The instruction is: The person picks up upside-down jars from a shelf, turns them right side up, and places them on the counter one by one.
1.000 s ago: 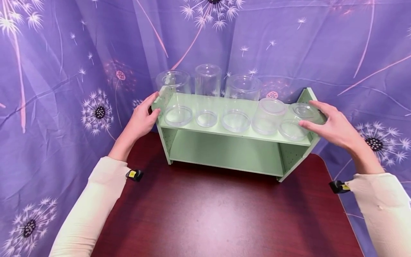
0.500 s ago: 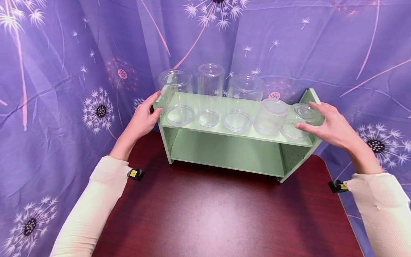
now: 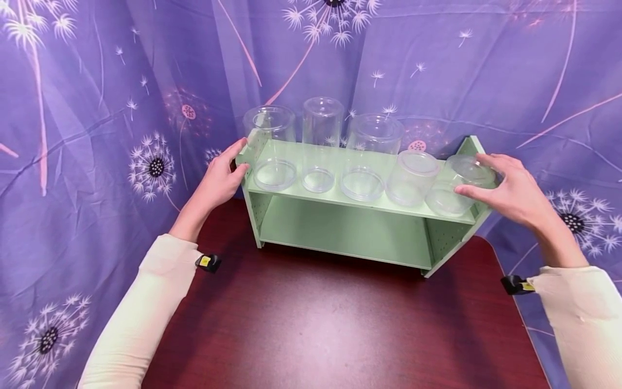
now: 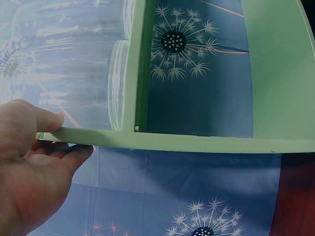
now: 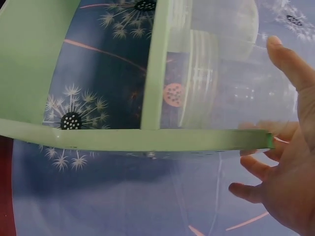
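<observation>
On the upper board of a green two-tier shelf (image 3: pixel 340 232), clear plastic jars stand in a row. My left hand (image 3: pixel 223 177) pinches the shelf's left side panel, thumb inside and fingers outside, as the left wrist view shows. At the right end, my right hand (image 3: pixel 510 186) holds the rightmost short clear jar (image 3: pixel 449 202) between thumb and fingers. That jar leans a little to the right; in the right wrist view its ribbed rim (image 5: pixel 199 78) shows a gap from the board. Some right fingers lie behind the right side panel (image 5: pixel 197 139) and show partly through the jar.
Beside the held jar stand a short frosted jar (image 3: pixel 410 181), a wide tall jar (image 3: pixel 364 186), a slim tall jar (image 3: pixel 318 181) and another wide jar (image 3: pixel 274 175). The dark red table (image 3: pixel 311 319) lies in front. Purple dandelion curtains (image 3: pixel 184 54) hang close behind and beside.
The rightmost jar has tilted and shifted slightly right with my right hand. My left hand keeps its hold on the shelf panel. The whole view has drifted slightly.
</observation>
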{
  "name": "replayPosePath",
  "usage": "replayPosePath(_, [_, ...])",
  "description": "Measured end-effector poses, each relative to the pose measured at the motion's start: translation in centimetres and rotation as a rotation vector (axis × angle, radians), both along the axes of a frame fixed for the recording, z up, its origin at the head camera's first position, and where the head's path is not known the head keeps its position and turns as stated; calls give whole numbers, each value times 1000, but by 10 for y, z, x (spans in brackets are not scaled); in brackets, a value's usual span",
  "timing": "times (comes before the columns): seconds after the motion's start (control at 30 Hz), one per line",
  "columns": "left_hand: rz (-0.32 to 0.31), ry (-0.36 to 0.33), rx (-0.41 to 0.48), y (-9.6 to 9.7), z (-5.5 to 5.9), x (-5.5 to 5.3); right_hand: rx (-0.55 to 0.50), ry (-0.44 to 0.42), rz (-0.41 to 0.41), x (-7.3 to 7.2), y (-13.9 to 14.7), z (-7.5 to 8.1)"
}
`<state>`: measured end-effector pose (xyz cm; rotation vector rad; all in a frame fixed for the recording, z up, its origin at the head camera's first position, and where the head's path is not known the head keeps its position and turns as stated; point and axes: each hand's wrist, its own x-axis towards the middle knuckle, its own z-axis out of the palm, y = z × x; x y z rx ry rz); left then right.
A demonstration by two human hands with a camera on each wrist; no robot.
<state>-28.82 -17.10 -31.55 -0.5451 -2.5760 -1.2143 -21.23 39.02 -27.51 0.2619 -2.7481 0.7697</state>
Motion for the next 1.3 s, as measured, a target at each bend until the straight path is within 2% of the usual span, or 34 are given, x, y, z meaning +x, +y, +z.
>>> replayPosePath(0.3, [5, -5, 8, 0, -3, 1, -101, 41, -83, 23, 0, 13])
replayPosePath(0.47, [7, -7, 8, 1, -3, 1, -146, 80, -78, 35, -3, 20])
replayPosePath(0.77, [18, -9, -12, -1, -4, 0, -313, 141, -23, 59, -9, 27])
replayPosePath(1.03, [14, 7, -11, -1, -3, 1, -442, 185, 20, 76, -4, 25])
replayPosePath(1.17, [9, 9, -5, -1, -2, 1, -470, 210, 21, 84, -1, 22])
replayPosePath(1.3, [7, 7, 7, 0, -1, 1, -658, 257, 145, 90, 4, 16])
